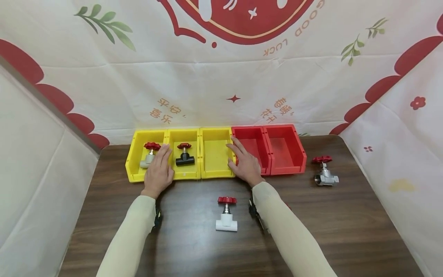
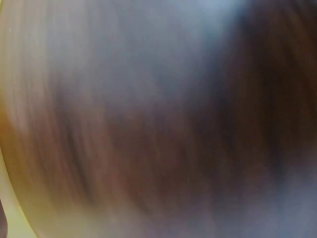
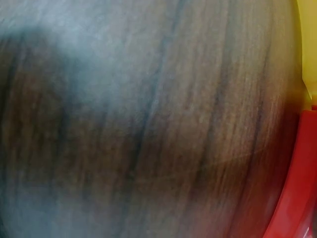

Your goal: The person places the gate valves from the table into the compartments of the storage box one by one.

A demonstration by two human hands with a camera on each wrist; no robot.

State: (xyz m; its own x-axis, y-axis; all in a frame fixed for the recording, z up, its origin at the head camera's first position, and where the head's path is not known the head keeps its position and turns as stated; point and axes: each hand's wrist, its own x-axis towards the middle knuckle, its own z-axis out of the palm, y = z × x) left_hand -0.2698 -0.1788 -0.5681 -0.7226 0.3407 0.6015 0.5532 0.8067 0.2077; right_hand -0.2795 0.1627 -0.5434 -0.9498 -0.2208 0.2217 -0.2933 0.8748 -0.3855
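My left hand (image 1: pixel 159 171) lies with extended fingers over the divider between the two leftmost yellow bins. Beside its fingers, in the left yellow bin (image 1: pixel 132 169), is a grey valve with a red handwheel (image 1: pixel 152 146), partly covered by the hand. A black valve (image 1: pixel 185 158) sits in the second yellow bin (image 1: pixel 174 137). My right hand (image 1: pixel 246 164), fingers spread, is at the border of the third yellow bin (image 1: pixel 215 154) and the first red bin (image 1: pixel 254 144); whether it touches the rims I cannot tell. Neither hand shows in the wrist views.
On the wooden table (image 1: pixel 187 250), a white valve with a red handwheel (image 1: pixel 226 219) stands between the forearms. A metal valve (image 1: pixel 325 177) is right of the last red bin (image 1: pixel 285 150). A small red piece (image 1: pixel 288 207) peeks out behind the right sleeve. Printed cloth hangs behind the bins.
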